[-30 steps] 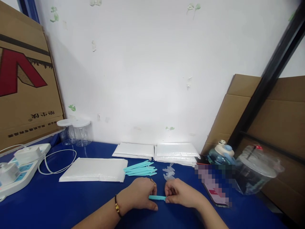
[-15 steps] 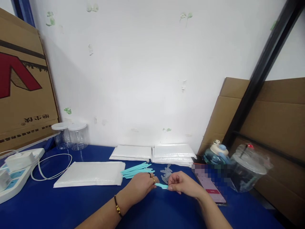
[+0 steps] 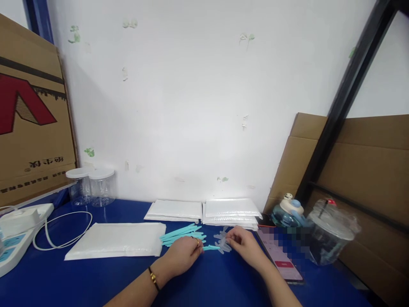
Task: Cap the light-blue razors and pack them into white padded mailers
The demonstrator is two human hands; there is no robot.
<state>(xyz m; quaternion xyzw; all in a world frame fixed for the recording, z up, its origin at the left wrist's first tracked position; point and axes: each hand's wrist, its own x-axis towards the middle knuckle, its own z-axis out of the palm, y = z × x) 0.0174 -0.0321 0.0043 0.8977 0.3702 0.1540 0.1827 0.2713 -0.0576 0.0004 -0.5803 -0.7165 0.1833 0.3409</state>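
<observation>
My left hand is closed around the handle of a slim turquoise eyebrow razor, whose narrow end sticks out to the right. Behind its knuckles lies a fanned pile of similar turquoise razors. My right hand has its thumb and forefinger drawn together at the edge of a small heap of translucent caps. Whether a cap is between those fingertips cannot be made out. The razor's tip lies right beside the heap, away from my right fingers.
A white padded mailer lies at left, with stacked mailers along the wall. Clear jars, a power strip and a white cable stand farther left. To the right are a phone, a teal pot and a bagged cup.
My right hand has let go of the razor's end and moved slightly up to the caps. The left hand keeps the razor and has shifted a little left. The view has tilted slightly.
</observation>
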